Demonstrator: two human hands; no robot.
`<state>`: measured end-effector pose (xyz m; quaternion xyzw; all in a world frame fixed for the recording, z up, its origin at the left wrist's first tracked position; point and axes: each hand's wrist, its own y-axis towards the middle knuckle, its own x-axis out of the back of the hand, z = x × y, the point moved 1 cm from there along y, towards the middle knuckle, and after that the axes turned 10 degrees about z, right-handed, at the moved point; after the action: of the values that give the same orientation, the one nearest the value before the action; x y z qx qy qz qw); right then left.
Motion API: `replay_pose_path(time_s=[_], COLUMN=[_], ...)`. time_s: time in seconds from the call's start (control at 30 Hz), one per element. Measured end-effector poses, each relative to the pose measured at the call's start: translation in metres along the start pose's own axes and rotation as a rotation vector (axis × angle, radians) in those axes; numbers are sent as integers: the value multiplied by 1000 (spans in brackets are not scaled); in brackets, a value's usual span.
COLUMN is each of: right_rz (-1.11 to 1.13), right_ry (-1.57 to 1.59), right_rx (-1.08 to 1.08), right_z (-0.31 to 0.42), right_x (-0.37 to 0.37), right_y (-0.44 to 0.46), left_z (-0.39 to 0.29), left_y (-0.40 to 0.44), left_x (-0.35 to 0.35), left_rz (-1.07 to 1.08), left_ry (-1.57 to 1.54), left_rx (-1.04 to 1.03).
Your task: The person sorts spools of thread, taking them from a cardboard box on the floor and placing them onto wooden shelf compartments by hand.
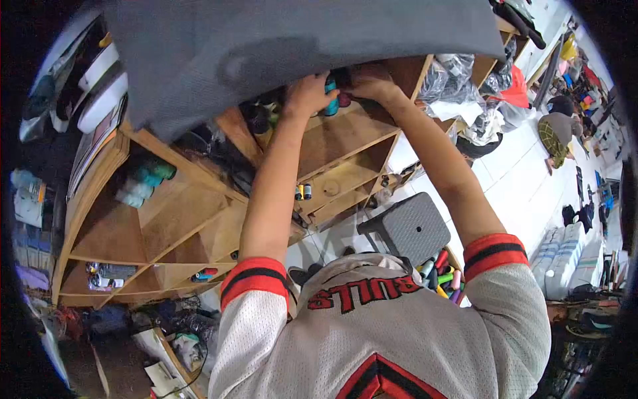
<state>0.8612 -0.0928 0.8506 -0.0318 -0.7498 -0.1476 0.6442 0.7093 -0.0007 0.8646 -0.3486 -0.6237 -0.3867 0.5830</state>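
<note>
My left hand [308,97] is at the upper shelf compartment, its fingers closed around a teal thread spool [331,98]. Just right of it, my right hand [372,85] reaches into the shadow below a grey cloth [319,36]. Its fingertips lie close to a maroon spool [343,100]; shadow hides whether they grip it. Several dark and olive spools [260,120] stand left of my left wrist. Both hands are over the wooden shelf unit [345,136].
Lower compartments hold small spools [303,192] and teal bundles [147,181]. A grey stool [417,227] stands on the white tiled floor, near colourful thread cones [441,276]. Plastic-wrapped goods [455,76] fill shelves at right. Another person [561,130] is low down at far right.
</note>
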Motion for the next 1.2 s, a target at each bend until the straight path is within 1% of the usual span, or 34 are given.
replay_pose_path(time_s=[0.03,0.1,0.17,0.2,0.27,0.3,0.37,0.43,0.47,0.57,0.67,0.7,0.83,0.93,1.1,1.17,1.2], right_rz=[7,175,62,-143,-247,-137,-67,-132,-134,-145,-167,-182,-229,-268,-322,-328,-331], right_ry=[52,57,385,706,919,817,447,-77,-56,11,90,121,252,350,542,661,746], right_rx=[-12,-70,66,229,353,309,180,-1,-9,-21,-18,-9,3,15,76,123,174], right_z=[-7,-21,-34,-42,-43,-34,-26,-13,-16,-28,-30,-32,-34,-35,-15,-2,8], right_x=[-13,-43,-87,-116,-107,-74,-49,-56,-68,-82,-62,-54,-17,16,86,113,125], right_y=[6,25,53,70,67,37,31,52,56,57,45,42,25,3,-50,-74,-88], left_z=[-2,-4,-4,-3,0,1,4,14,24,29,30,24,-2,-8,-15,-20,-23], left_y=[1,-1,1,2,2,1,6,20,32,35,37,27,-8,-18,-29,-35,-39], left_x=[0,-3,-7,-8,-8,-10,-14,-33,-51,-56,-58,-46,-1,3,-3,-7,-12], left_rz=[-33,-96,-79,-72,-144,-179,-270,-456,-594,-608,-648,-629,-533,-719,-800,-737,-655], left_ry=[22,67,82,92,91,90,82,98,116,22,9,12,-19,81,114,59,8], left_rx=[-28,-83,-107,-118,-199,-240,-273,-328,-363,-395,-403,-387,-414,-500,-522,-488,-454])
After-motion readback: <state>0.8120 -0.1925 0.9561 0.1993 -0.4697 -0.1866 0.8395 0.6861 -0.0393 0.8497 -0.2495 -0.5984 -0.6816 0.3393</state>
